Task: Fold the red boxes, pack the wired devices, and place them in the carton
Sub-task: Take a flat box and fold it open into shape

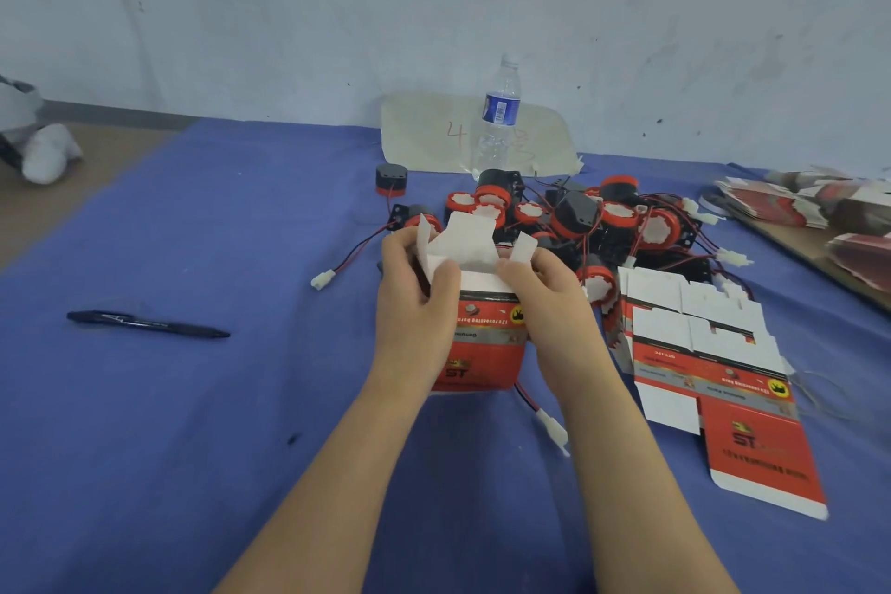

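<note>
While the left hand [414, 299] and right hand [545, 299] are clamping curled fingers on the box [487, 347] just nearside of the device pile [578, 217], a wire [525, 398] is trailing out beneath it, probably risking a pinch or snag.

Blue cloth [241, 217] spread across table. Dark pen [144, 324] lying flat at left. Clear water bottle [496, 121] upright at back, before cream sheet [424, 135] marked 4. White bundle [48, 154] far left, off cloth.
</note>
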The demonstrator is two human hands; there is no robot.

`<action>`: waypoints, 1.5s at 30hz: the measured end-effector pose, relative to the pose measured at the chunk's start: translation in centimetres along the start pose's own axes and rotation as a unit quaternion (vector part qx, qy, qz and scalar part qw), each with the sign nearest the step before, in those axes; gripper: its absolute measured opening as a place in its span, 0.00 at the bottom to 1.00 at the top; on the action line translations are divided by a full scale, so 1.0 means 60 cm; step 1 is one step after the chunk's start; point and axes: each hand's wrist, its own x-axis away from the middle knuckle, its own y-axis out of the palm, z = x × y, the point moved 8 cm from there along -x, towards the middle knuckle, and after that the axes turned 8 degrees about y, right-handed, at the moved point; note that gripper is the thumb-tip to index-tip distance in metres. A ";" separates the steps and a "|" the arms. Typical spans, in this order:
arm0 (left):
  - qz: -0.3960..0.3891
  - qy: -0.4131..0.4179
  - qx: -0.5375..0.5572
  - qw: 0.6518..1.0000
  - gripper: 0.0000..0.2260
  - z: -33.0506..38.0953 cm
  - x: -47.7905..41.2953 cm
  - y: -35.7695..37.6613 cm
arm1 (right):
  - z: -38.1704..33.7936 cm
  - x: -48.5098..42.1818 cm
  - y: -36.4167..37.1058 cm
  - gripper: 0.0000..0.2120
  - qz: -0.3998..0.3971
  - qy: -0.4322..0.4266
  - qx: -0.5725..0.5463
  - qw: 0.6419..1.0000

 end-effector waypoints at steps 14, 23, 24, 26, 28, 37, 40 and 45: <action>0.069 -0.048 0.029 0.996 0.17 -0.021 -0.010 -0.023 | -0.026 0.022 0.027 0.06 0.084 -0.186 0.133 0.970; 0.007 0.012 -0.034 0.999 0.07 -0.028 0.001 -0.007 | 0.023 0.007 0.002 0.27 0.132 -0.052 0.070 0.987; 0.010 0.017 -0.047 0.999 0.07 -0.028 0.000 -0.008 | 0.020 0.007 0.003 0.25 0.131 -0.061 0.076 0.987; 0.018 0.025 -0.066 0.997 0.07 -0.026 0.000 -0.011 | 0.012 0.006 0.010 0.22 0.114 -0.083 0.094 0.986; 0.032 0.022 -0.074 0.997 0.07 -0.028 0.000 -0.016 | 0.007 0.006 0.016 0.16 0.095 -0.106 0.097 0.985; 0.072 0.032 -0.104 0.992 0.11 -0.026 -0.002 -0.028 | -0.015 0.019 0.039 0.09 -0.006 -0.120 0.070 0.990; 0.077 0.064 -0.114 0.988 0.09 -0.012 -0.002 -0.033 | -0.003 0.021 0.045 0.10 -0.065 -0.020 0.042 0.997; 0.024 0.169 -0.131 0.977 0.10 0.025 0.005 -0.019 | 0.016 0.018 0.029 0.10 -0.156 0.137 -0.041 0.977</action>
